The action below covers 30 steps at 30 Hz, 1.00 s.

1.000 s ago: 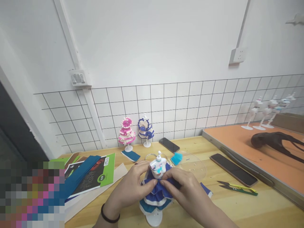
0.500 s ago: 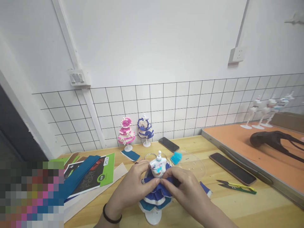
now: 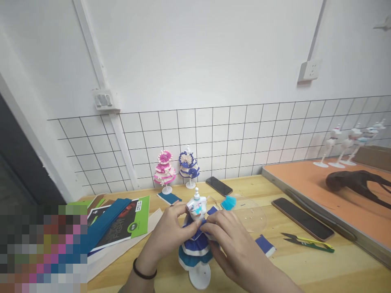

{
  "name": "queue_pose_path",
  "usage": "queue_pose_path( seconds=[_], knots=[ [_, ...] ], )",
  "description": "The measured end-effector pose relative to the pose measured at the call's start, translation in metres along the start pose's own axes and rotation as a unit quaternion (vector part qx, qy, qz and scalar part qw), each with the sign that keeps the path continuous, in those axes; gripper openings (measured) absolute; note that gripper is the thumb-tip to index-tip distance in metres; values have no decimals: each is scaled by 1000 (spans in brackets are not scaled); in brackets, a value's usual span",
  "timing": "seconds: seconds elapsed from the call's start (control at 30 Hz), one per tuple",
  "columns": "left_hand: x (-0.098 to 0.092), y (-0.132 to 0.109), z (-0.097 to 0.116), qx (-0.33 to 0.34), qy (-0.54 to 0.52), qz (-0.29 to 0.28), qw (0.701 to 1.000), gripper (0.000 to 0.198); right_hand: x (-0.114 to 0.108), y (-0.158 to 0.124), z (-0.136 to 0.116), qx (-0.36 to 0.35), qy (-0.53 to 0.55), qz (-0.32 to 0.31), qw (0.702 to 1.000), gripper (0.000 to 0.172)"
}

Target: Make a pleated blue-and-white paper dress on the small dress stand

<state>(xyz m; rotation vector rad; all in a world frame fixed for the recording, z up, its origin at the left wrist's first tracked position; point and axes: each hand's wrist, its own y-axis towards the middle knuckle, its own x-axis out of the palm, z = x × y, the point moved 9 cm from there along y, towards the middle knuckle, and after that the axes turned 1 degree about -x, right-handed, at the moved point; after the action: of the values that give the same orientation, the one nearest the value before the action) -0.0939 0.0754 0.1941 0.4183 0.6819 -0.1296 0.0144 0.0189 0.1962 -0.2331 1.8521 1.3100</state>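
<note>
A small white mannequin on a round white stand wears a layered blue and white paper skirt. It stands near the front of the wooden table. My left hand, with a black band at the wrist, pinches the skirt's waist from the left. My right hand pinches the same waist from the right, its fingers closed against the blue paper. The fingertips of both hands meet just below the mannequin's torso.
Two finished paper dress figures, pink and blue, stand by the tiled wall. Two phones, green-yellow snips, a clear plastic sheet, blue paper scraps and booklets lie around. An orange board with white mannequins sits right.
The mannequin and both hands have shifted slightly left and closer. My right hand's fingers have slid further over the skirt's waist. A blue paper scrap at the right now shows fully.
</note>
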Motion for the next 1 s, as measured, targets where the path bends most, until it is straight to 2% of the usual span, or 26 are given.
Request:
queue_pose_path(
  seconds=[0.17, 0.4, 0.53, 0.83, 1.0],
  knots=[
    [-1, -2, -4, -11, -15, 6, 1000, 13, -1, -1, 0, -40, -62, 60, 995, 21],
    [-1, -1, -9, -36, -34, 6, 999, 16, 1, -5, -9, -98, -68, 72, 990, 32],
    [-2, 0, -12, -44, -41, 10, 998, 18, -2, -6, -10, -120, -55, 81, 988, 29],
    [-1, 0, -11, -37, -31, 29, 998, 16, -6, -7, -11, -132, -84, 118, 981, 32],
    [-3, 0, -13, -52, -14, 40, 998, 14, -8, -10, -11, -139, -80, 142, 977, 27]
  ],
)
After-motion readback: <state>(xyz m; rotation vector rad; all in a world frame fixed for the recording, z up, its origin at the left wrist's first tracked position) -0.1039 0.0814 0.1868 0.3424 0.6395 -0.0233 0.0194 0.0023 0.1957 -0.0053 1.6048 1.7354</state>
